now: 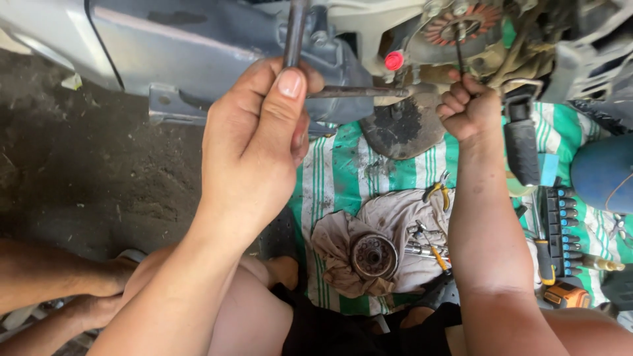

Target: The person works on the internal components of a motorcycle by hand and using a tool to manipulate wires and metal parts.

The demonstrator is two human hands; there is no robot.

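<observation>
Under grey engine casing (217,53) — left hand (254,142) gripping metal T-wrench (343,92), right hand (468,109) alongside

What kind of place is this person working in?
Probably an informal outdoor repair spot for scooters or motorbikes: bare dirt ground, an opened engine, and pliers and a bit set on a striped tarp.

An informal outdoor vehicle repair spot is indicated. A striped tarp (389,173) is spread on bare dirt ground (79,171). Pliers (438,191), a bit set (564,227) and an exposed engine assembly (461,29) are seen.
</observation>
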